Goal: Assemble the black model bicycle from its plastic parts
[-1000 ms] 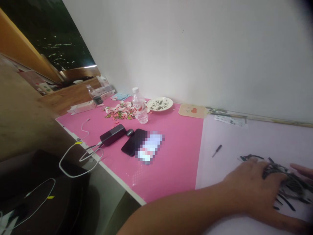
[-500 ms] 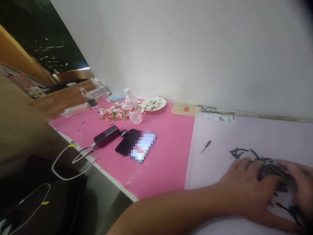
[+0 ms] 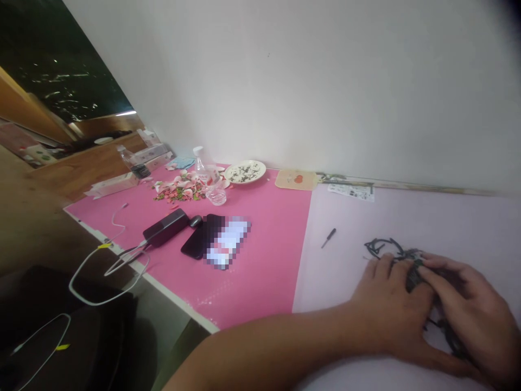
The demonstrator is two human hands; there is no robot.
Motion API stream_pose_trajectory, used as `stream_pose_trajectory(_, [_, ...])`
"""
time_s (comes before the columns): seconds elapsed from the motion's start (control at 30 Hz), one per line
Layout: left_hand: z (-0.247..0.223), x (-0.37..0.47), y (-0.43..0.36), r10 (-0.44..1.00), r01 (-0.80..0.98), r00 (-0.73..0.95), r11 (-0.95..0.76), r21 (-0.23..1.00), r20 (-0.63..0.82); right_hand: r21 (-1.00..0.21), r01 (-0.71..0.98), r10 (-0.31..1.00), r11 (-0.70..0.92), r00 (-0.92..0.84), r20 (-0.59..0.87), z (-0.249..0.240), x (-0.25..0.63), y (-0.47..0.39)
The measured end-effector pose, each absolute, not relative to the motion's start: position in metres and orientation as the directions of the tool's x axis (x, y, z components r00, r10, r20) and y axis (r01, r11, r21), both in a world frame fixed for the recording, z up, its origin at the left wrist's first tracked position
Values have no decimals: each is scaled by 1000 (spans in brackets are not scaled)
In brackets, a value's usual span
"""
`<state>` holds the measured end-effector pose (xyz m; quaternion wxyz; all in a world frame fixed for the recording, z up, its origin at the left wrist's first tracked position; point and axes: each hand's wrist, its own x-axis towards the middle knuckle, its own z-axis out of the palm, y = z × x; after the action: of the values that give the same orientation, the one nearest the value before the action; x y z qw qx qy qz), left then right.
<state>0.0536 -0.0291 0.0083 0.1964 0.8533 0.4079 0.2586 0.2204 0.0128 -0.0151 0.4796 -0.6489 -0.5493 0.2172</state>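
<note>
A small black model bicycle with a spoked wheel lies on the white sheet at the right, largely covered by my hands. Over its near wheel bends my left hand, fingers curled onto it and thumb stretched toward the lower right. My right hand grips the model's frame from the right, thumb and fingers closing over its top. Thin curved black parts stick out beyond my left fingertips. A small black screwdriver lies to the left of them on the sheet.
On the pink cover are a phone with a blurred screen, a dark phone, a black power bank with white cable, a plastic bottle, pink petals and a plate. A white wall stands behind.
The view has shifted slightly, so the table things appear further left. My right hand has come further over the model bicycle, and its wheel is more hidden now.
</note>
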Motion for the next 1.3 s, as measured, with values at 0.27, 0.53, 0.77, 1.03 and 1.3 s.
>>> stream_pose_trajectory(0.27, [-5,58,-23,772,574,526,-632,521,357,-906,422,937,-15,322,135,-4,214,9])
stream_pose_trajectory(0.53, [-7,56,-15,745,528,510,-666,527,430,-940,321,931,-118,364,8,15,224,9])
stream_pose_trajectory(0.77, [-3,54,-14,740,496,532,-666,558,410,-929,354,957,-110,289,-4,9,231,15])
stream_pose_trajectory(1.03, [-3,52,-11,733,446,531,-668,595,425,-873,480,962,-86,266,51,1,239,16])
stream_pose_trajectory(1.3, [5,50,-9,732,479,589,-657,582,342,-642,737,934,213,39,354,10,239,12])
